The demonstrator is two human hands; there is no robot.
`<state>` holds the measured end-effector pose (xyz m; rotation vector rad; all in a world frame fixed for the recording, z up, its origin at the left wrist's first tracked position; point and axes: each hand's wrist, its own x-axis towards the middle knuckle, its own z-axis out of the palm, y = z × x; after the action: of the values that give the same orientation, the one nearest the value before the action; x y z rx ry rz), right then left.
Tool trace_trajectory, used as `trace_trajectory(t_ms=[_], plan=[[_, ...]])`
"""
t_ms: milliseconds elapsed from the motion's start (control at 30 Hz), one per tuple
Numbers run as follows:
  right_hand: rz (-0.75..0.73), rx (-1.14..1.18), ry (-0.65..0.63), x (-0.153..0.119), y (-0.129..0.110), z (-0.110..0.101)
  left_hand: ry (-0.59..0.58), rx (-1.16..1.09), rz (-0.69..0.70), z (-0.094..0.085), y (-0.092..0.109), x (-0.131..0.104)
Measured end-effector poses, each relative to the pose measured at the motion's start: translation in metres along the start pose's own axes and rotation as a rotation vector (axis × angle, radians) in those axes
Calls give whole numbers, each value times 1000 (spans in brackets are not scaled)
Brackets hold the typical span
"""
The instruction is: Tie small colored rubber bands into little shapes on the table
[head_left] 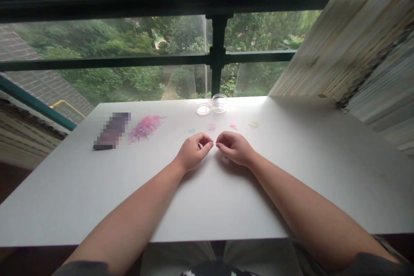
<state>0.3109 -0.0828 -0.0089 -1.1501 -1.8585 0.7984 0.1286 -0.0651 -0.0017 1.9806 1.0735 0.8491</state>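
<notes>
Over the middle of the white table, my left hand and my right hand face each other, fingertips pinched and almost touching. Whatever the pinched fingers hold, if anything, is too small to make out. Just beyond them lie little groups of small thin pieces: a light blue one, a lilac one, a pink one and a yellow one. Left of my hands spreads a loose pile of pink and purple small pieces.
A clear round container stands at the table's far edge, with a clear round lid beside it. A dark, blurred-out rectangular object lies left of the pile. Behind the white table are a green-framed window and a curtain.
</notes>
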Motion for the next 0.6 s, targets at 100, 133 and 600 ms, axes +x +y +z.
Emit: trace_trajectory(t_ms=[100, 133, 600], plan=[[3, 3, 7, 0, 0, 0, 1, 9, 0, 0, 0, 0], [2, 3, 8, 0, 0, 0, 2, 13, 0, 0, 0, 0], [43, 38, -28, -2, 3, 1, -17, 43, -2, 2, 1, -1]])
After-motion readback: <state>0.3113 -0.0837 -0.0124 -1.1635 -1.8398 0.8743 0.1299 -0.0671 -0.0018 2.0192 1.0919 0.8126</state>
